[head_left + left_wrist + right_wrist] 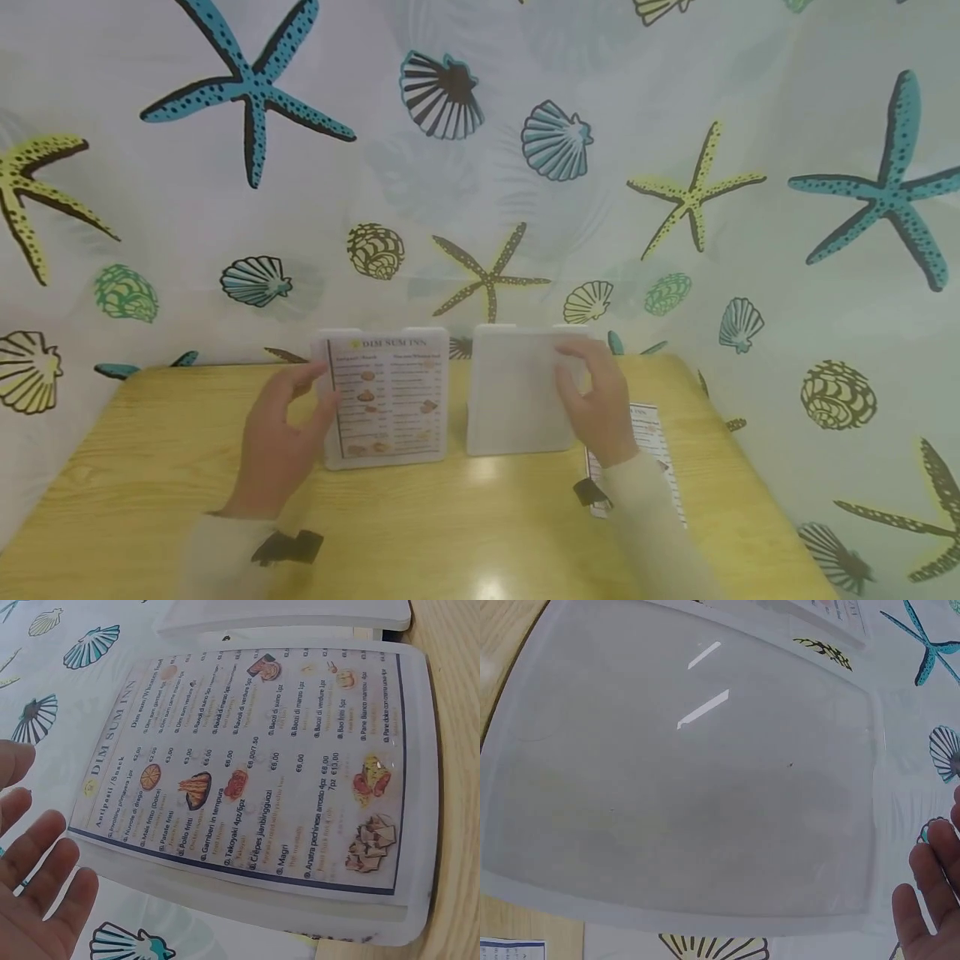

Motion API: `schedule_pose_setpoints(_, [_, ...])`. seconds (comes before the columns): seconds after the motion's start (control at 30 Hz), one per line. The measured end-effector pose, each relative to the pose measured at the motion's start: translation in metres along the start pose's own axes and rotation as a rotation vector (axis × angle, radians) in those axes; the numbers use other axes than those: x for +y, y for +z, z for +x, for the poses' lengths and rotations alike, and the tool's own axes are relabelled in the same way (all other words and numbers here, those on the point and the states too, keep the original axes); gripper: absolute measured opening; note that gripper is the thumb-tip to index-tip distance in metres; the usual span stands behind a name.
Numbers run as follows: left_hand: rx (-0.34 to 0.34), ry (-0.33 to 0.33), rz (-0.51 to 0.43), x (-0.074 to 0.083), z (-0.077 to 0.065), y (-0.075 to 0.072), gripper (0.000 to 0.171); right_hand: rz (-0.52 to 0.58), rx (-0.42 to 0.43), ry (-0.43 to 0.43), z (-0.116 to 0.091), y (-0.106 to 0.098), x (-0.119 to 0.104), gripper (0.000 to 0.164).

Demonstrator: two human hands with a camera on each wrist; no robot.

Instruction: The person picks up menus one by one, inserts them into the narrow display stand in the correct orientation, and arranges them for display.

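Two white, upright display holders stand side by side on the table. The left holder [442, 417] contains a printed dim sum menu [386, 400], with small food pictures plainly visible in the left wrist view. The other holder [510, 392] shows only a plain grey-white face, glossy in the right wrist view. My left hand [281, 433] is at the left edge of the menu holder, thumb and fingers apart. Over the upper right part of the blank holder is my right hand [600, 404], its fingers relaxed and holding nothing.
On the wooden table [420, 533], a loose menu sheet [648, 425] lies to the right, partly hidden under my right forearm. A cloth [480, 192] printed with starfish and shells hangs behind the table and along its sides.
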State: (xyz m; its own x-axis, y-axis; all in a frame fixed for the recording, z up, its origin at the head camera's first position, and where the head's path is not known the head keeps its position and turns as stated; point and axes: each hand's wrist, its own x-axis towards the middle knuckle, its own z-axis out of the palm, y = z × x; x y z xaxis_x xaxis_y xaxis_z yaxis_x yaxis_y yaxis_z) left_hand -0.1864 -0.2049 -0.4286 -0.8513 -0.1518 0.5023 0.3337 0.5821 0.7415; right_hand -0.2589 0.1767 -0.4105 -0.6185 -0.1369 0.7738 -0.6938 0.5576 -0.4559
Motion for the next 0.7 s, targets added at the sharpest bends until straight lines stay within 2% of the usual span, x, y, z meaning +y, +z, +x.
schedule_pose_setpoints(0.2, [-0.053,-0.032,-0.016,0.0,-0.005,-0.001,0.043,-0.006,0.0,0.054,-0.016,-0.003,0.008,0.02])
schedule_pose_setpoints(0.47, [-0.109,-0.012,-0.008,0.005,-0.008,-0.002,0.046,0.013,-0.015,0.116,-0.026,-0.001,0.013,0.022])
schedule_pose_setpoints(0.7, [-0.165,-0.003,0.003,0.003,-0.008,0.001,0.046,0.037,-0.021,0.131,-0.03,-0.002,0.01,0.022])
